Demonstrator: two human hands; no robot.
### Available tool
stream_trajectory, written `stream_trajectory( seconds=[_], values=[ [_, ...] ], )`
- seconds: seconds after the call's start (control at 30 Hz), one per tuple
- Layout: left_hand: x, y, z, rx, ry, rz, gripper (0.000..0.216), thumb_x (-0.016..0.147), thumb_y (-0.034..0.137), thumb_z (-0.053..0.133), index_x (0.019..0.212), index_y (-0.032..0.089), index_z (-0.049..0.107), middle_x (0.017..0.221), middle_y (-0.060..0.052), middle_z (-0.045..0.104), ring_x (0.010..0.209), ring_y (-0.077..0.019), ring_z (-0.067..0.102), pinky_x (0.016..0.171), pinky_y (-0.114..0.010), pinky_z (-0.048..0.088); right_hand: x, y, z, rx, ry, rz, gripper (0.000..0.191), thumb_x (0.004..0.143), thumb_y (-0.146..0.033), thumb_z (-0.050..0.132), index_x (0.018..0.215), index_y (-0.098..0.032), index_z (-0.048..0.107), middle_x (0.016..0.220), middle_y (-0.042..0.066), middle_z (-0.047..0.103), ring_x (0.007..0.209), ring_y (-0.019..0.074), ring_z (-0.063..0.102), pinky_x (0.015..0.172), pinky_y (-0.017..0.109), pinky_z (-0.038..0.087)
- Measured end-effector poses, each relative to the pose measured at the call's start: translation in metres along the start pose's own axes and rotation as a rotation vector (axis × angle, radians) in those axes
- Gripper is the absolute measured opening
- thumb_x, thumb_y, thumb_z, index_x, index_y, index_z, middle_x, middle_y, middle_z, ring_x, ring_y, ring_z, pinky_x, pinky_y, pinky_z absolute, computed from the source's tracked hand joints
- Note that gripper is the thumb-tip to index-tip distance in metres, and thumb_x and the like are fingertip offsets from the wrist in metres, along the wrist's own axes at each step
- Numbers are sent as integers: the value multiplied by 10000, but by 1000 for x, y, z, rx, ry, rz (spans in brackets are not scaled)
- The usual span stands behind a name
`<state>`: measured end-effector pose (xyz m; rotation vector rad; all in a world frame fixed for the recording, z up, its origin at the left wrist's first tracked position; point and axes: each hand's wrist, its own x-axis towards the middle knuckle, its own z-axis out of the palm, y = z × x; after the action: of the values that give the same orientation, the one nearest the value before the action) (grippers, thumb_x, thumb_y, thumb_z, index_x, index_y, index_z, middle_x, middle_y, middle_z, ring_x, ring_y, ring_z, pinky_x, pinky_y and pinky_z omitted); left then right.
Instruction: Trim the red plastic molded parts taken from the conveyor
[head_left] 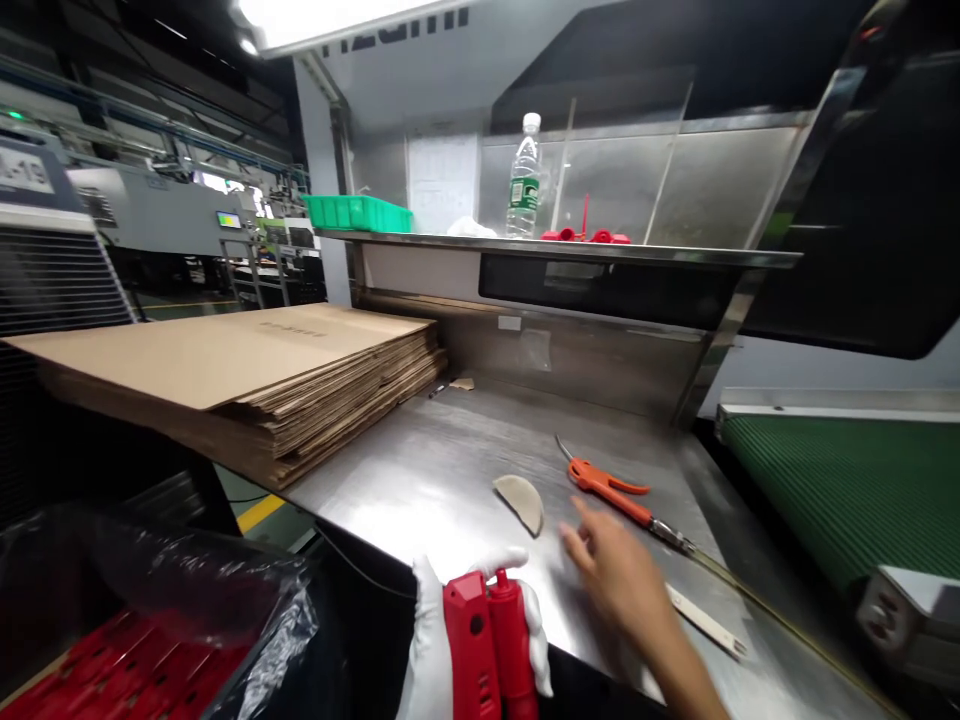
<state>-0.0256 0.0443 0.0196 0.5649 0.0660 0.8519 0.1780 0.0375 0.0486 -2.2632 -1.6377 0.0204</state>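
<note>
My left hand (429, 640), in a white glove, is closed around a red plastic part (491, 645) at the bottom centre. The part shows two long bodies side by side, and the glove hides some of it. Bare and empty, my right hand (611, 570) hovers over the metal table with its index finger stretched out and its fingers apart. Just beyond its fingertips lies an orange air blow gun (607, 486) with a hose. A beige half-round piece (520, 502) rests to the left of those fingers. Beside the right wrist is a flat pale strip (705, 622).
Flattened cardboard sheets (247, 350) are stacked on the left of the metal table (375, 480). At lower left, a black-lined bin (262, 600) holds red parts. A shelf (637, 252) carries a bottle (524, 180) and a green tray (356, 214). A green conveyor (847, 490) runs at right.
</note>
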Motion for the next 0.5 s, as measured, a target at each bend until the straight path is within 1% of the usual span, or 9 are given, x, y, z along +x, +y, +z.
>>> stream_trajectory(
  seconds=[0.03, 0.1, 0.13, 0.2, 0.23, 0.3, 0.4, 0.47, 0.5],
  values=[
    [0, 1, -4, -15, 31, -10, 776, 893, 747, 271, 1198, 139, 644, 832, -113, 666, 635, -256, 636, 600, -402, 495, 15, 13, -6, -58, -19, 16, 521, 987, -353, 481, 1467, -164, 405, 1403, 138, 542, 1225, 289, 568, 991, 435, 498],
    [1, 5, -10, -54, 97, -40, 731, 900, 731, 312, 1155, 128, 637, 809, -107, 667, 622, -259, 641, 580, -401, 504, 42, 43, -17, -178, -73, 55, 686, 895, -268, 630, 1500, -162, 323, 1504, 159, 403, 1320, 308, 461, 1078, 489, 411],
    [1, 7, -12, -72, 125, -58, 718, 899, 728, 326, 1139, 124, 630, 798, -108, 670, 614, -260, 644, 567, -395, 507, 54, 59, -21, -229, -116, 71, 722, 863, -254, 677, 1491, -161, 333, 1523, 160, 368, 1371, 325, 391, 1114, 519, 360],
    [1, 11, -12, -95, 155, -98, 702, 900, 723, 334, 1130, 121, 613, 791, -111, 677, 614, -263, 654, 553, -382, 508, 75, 85, -23, -306, -228, 87, 670, 841, -245, 718, 1436, -183, 417, 1497, 134, 407, 1370, 326, 387, 1122, 552, 337],
    [0, 12, -10, -96, 149, -116, 696, 906, 718, 324, 1135, 122, 603, 794, -112, 679, 616, -262, 658, 551, -376, 508, 83, 94, -21, -336, -275, 93, 612, 846, -251, 720, 1399, -192, 463, 1465, 119, 448, 1344, 318, 421, 1112, 561, 349],
    [0, 14, -6, -81, 116, -143, 683, 928, 696, 280, 1146, 127, 588, 805, -108, 680, 624, -260, 664, 555, -370, 508, 94, 103, -15, -387, -318, 99, 501, 866, -269, 707, 1327, -195, 526, 1391, 97, 514, 1260, 294, 501, 1081, 570, 382],
    [0, 15, -2, -55, 78, -132, 706, 932, 702, 216, 1141, 135, 580, 782, -91, 671, 589, -249, 655, 532, -370, 503, 98, 102, -12, -441, -260, 71, 382, 869, -282, 693, 1218, -175, 581, 1258, 79, 579, 1171, 276, 544, 1054, 572, 388],
    [0, 17, -3, -33, 83, -105, 710, 926, 714, 220, 1136, 139, 580, 770, -84, 670, 581, -249, 653, 523, -372, 502, 90, 96, -19, -441, -183, 1, 351, 833, -179, 663, 1175, -163, 590, 1212, 81, 596, 1171, 276, 533, 1066, 570, 354],
    [0, 19, -5, -19, 89, -89, 703, 924, 716, 236, 1136, 141, 579, 771, -81, 671, 584, -249, 654, 525, -374, 503, 81, 92, -24, -428, -145, -50, 382, 791, -106, 630, 1165, -168, 589, 1215, 85, 599, 1189, 269, 522, 1088, 558, 323]
  ],
)
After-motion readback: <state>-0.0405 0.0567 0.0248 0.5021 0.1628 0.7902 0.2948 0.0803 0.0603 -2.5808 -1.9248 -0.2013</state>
